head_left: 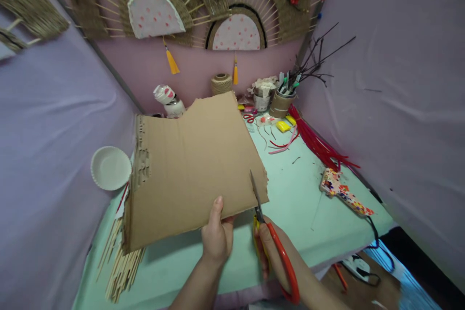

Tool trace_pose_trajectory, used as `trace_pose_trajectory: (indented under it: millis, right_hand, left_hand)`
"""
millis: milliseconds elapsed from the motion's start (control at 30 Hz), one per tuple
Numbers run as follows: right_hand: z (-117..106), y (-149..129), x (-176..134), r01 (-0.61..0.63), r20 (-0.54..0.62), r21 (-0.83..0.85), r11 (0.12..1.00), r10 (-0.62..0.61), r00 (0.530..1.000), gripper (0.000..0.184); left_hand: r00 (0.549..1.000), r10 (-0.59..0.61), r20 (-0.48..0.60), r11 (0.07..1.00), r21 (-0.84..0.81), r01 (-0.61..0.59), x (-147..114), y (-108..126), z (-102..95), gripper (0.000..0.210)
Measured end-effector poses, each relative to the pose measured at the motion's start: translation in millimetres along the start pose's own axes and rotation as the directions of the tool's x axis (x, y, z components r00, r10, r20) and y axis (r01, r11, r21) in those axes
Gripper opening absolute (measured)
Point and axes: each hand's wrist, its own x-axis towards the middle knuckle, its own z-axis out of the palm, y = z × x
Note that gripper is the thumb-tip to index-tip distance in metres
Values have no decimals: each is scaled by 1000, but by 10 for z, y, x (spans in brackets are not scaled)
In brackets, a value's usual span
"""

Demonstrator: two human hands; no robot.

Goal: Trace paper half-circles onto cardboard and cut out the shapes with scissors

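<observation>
Two bare hands work a cardboard sheet [203,155] over a green-covered table [308,237]: the left hand [217,240] clamps its near edge, while the right hand [271,246] grips scissors [282,251], one blade lying across that edge near the right corner. Cutting appears in hand; the next move likely calls for steady support and squeezed handles.

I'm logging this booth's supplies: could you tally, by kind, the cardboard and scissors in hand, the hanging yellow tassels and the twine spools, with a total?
Cardboard, in the left hand: 1
Scissors, in the right hand: 1
Yellow tassels: 2
Twine spool: 1
Total: 5
</observation>
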Motion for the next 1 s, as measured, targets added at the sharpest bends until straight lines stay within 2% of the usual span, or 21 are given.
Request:
trace_pose_trajectory:
  millis: [200,433,600,733,1000]
  right_hand:
    - [-5,2,-20,-32,-16,-31,999,32,999,68]
    - [29,-40,-41,-75,-16,25,997,76,997,69]
    - [81,9,-40,-55,-24,99,994,58,998,65]
    - [88,55,-25,-67,-10,148,987,69,998,65]
    - [28,119,-19,39,87,174,984,-55,995,60]
  left_hand:
    - [1000,-13,-17,1000,-4,13,-5,-13,-21,42]
    - [1000,-7,-22,1000,-21,7,-32,0,8,40]
    - [999,-14,-34,1000,-8,13,-28,-2,8,40]
    - [1000,-5,1,1000,-2,5,-13,0,-20,41]
    - [999,35,-20,999,31,-34,-39,44,-49,45]
